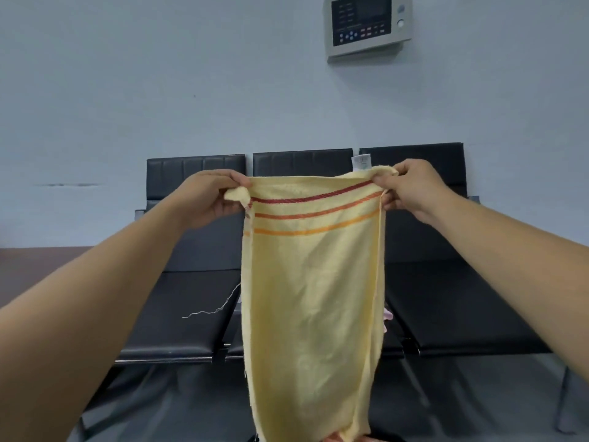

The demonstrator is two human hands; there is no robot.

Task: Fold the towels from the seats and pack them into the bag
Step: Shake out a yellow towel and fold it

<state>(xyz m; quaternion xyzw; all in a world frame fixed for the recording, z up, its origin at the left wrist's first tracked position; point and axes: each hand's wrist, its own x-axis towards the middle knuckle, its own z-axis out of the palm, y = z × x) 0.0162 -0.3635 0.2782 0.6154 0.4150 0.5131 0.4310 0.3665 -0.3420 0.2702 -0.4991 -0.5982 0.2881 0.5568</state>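
Aloft, towel hangs from pinching fingers.

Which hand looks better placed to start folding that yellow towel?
Probably the right hand: both pinch top corners of the yellow towel, but the left hand holds its corner bunched, the right's lies flatter.

Single view: wide-angle camera worn on the head, facing forward and only slightly down at a row of black seats against a pale wall. A wall panel is at the top edge and grey floor at the bottom. Close range: both forearms loom in from the lower corners, left hand and right hand sit near mid-frame pinching the top corners of the yellow towel, which hangs dead centre and masks most of the middle seat.
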